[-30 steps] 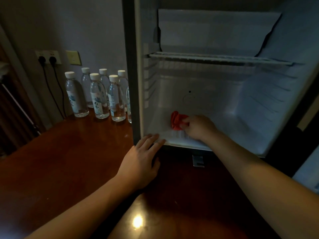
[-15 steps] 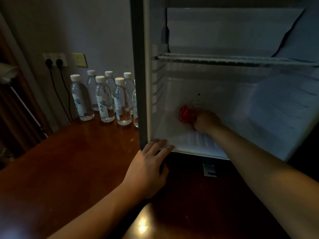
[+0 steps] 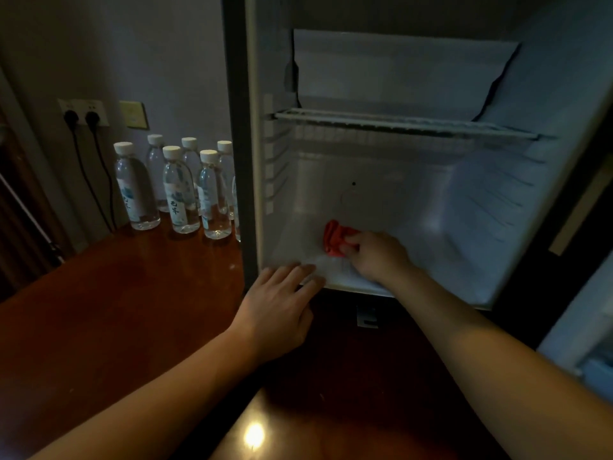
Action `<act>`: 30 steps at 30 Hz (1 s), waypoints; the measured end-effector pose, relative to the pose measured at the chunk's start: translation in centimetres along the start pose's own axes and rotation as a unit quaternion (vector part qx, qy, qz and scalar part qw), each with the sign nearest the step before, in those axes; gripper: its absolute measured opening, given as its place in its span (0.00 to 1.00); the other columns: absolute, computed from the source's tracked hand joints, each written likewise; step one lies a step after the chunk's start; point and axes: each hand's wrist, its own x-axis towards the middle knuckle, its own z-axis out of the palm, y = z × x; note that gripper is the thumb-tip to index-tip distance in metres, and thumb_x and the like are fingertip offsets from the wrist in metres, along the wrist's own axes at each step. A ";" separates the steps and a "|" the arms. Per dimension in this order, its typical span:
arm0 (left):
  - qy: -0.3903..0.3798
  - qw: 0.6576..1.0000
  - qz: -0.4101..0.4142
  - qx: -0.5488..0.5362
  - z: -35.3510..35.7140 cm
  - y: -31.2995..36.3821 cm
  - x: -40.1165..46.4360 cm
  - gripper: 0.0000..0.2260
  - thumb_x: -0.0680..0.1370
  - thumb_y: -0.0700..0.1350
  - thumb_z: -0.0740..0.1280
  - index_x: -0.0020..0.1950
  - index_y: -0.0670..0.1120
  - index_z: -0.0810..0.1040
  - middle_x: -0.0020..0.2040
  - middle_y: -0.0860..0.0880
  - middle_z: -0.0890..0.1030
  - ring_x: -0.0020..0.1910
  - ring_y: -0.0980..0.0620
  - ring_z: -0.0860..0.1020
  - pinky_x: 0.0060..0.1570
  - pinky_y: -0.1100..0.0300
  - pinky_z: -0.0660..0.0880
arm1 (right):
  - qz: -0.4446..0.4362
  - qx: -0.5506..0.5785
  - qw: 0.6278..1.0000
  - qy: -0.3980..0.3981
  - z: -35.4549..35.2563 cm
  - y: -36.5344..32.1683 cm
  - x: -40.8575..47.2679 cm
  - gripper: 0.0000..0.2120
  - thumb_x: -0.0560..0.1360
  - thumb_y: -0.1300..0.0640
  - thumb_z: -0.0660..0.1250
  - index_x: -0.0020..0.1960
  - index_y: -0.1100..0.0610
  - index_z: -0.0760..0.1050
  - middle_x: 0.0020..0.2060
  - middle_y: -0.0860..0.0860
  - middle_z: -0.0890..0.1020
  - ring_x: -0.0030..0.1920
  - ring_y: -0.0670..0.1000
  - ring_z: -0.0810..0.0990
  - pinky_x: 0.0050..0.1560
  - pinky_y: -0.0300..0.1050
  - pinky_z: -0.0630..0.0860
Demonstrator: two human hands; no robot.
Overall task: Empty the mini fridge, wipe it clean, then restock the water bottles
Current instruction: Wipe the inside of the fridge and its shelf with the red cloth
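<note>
Scrubbing the mini fridge floor, my right hand clenches the red cloth near centre, left hand flat on the near lip, bottles waiting far left; best press into the corners.

Wooden tabletop, glossy, shows one bright light reflection. Wall socket holds two black plugs, cables hanging down. Yellowish switch plate mounted just right of the socket
</note>
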 end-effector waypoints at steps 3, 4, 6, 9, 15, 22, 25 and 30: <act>-0.004 1.000 0.000 -0.024 0.4 -0.2 1.1 0.21 0.78 0.54 0.60 0.72 0.54 0.70 0.70 0.50 0.73 0.70 0.48 0.72 0.68 0.50 0.66 | 0.007 -0.008 1.000 -0.027 -0.4 0.4 1.3 0.15 0.80 0.44 0.61 0.63 0.45 0.79 0.64 0.49 0.79 0.63 0.55 0.77 0.58 0.44 0.72; -0.005 0.999 -0.007 -0.045 0.7 -0.4 1.3 0.22 0.79 0.54 0.60 0.73 0.55 0.67 0.72 0.52 0.71 0.72 0.49 0.69 0.71 0.51 0.62 | 0.016 -0.010 0.999 -0.035 -0.5 0.7 1.8 0.15 0.80 0.45 0.60 0.63 0.46 0.79 0.64 0.51 0.79 0.62 0.55 0.77 0.58 0.44 0.72; 0.004 0.997 -0.021 -0.075 1.3 -0.8 1.4 0.23 0.79 0.54 0.60 0.75 0.57 0.64 0.74 0.55 0.67 0.75 0.52 0.62 0.73 0.56 0.52 | 0.038 -0.013 0.998 -0.038 -0.5 1.2 3.0 0.16 0.80 0.46 0.61 0.64 0.49 0.78 0.63 0.53 0.79 0.61 0.57 0.78 0.58 0.46 0.73; 0.010 0.995 -0.017 -0.098 1.6 -1.0 1.6 0.25 0.78 0.54 0.63 0.75 0.59 0.63 0.75 0.57 0.63 0.75 0.55 0.56 0.69 0.62 0.42 | 0.074 -0.019 0.997 -0.023 -0.2 1.7 4.7 0.17 0.79 0.48 0.61 0.65 0.51 0.77 0.64 0.56 0.78 0.62 0.59 0.77 0.60 0.50 0.75; 0.014 0.995 -0.015 -0.097 1.9 -1.1 1.7 0.25 0.78 0.54 0.62 0.75 0.60 0.61 0.75 0.58 0.62 0.76 0.55 0.55 0.70 0.60 0.46 | 0.107 -0.015 0.994 -0.017 0.0 1.6 6.3 0.18 0.77 0.52 0.64 0.65 0.56 0.76 0.63 0.59 0.79 0.61 0.61 0.78 0.59 0.51 0.76; 0.018 0.995 -0.024 -0.099 1.8 -1.1 1.6 0.25 0.77 0.54 0.64 0.75 0.59 0.64 0.75 0.57 0.65 0.75 0.54 0.58 0.70 0.61 0.45 | 0.101 0.004 0.995 -0.028 -0.5 0.8 5.0 0.19 0.77 0.52 0.61 0.68 0.52 0.74 0.65 0.57 0.78 0.63 0.60 0.77 0.61 0.51 0.75; 0.015 0.995 -0.027 -0.099 1.8 -1.2 1.5 0.25 0.77 0.54 0.63 0.75 0.59 0.65 0.74 0.56 0.66 0.75 0.53 0.61 0.71 0.59 0.50 | 0.082 0.004 0.996 -0.030 -0.9 0.5 3.6 0.19 0.78 0.51 0.59 0.68 0.49 0.74 0.64 0.55 0.78 0.61 0.59 0.78 0.59 0.49 0.75; 0.017 0.995 -0.029 -0.096 1.9 -1.2 1.2 0.25 0.78 0.54 0.62 0.76 0.59 0.64 0.76 0.56 0.66 0.76 0.53 0.61 0.71 0.59 0.49 | 0.048 0.013 0.998 -0.028 -1.2 0.3 1.2 0.17 0.81 0.46 0.59 0.68 0.45 0.74 0.65 0.50 0.78 0.61 0.55 0.77 0.54 0.43 0.71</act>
